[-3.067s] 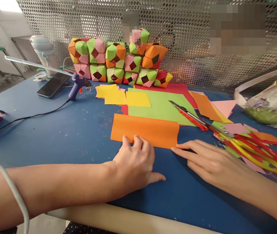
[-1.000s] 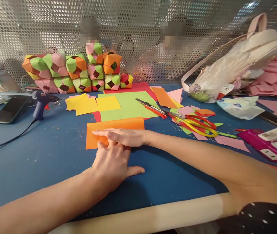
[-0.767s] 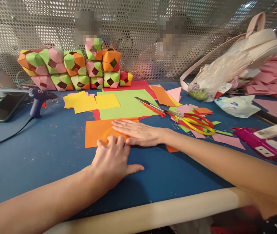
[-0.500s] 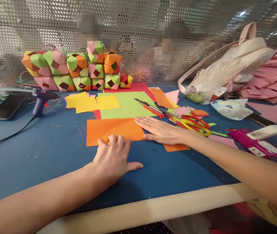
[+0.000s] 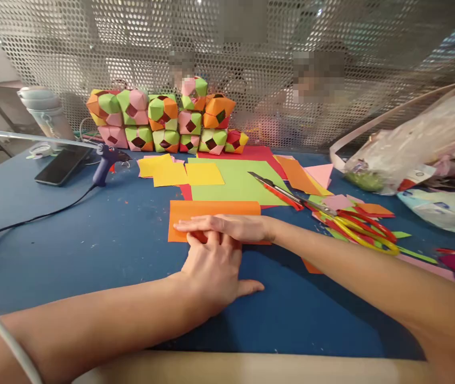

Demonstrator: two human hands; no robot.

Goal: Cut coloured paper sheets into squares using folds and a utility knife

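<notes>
An orange sheet of paper (image 5: pixel 215 208) lies flat in front of me, its lower edge partly hidden by my hands. My left hand (image 5: pixel 213 277) presses its fingertips on the near edge of the sheet, with the thumb stretched out to the right on the table. My right hand (image 5: pixel 231 226) lies across the sheet, fingers straight and pointing left, just beyond the left fingertips. Neither hand grips anything. Behind the orange sheet are a light green sheet (image 5: pixel 227 184) and a red sheet (image 5: pixel 259 154) under it. A craft knife (image 5: pixel 277 189) rests on the green sheet's right side.
Scissors (image 5: pixel 365 226) with red and yellow handles lie among paper scraps on the right. Yellow paper pieces (image 5: pixel 171 173) are left of the green sheet. A glue gun (image 5: pixel 105 165), a phone (image 5: pixel 61 166) and a bottle (image 5: pixel 47 112) stand left. Folded paper balls (image 5: pixel 163 138) are stacked behind.
My right hand has slid left across the orange sheet, from its right end to over the left fingertips. The left hand stays at the near edge. The view has turned left.
</notes>
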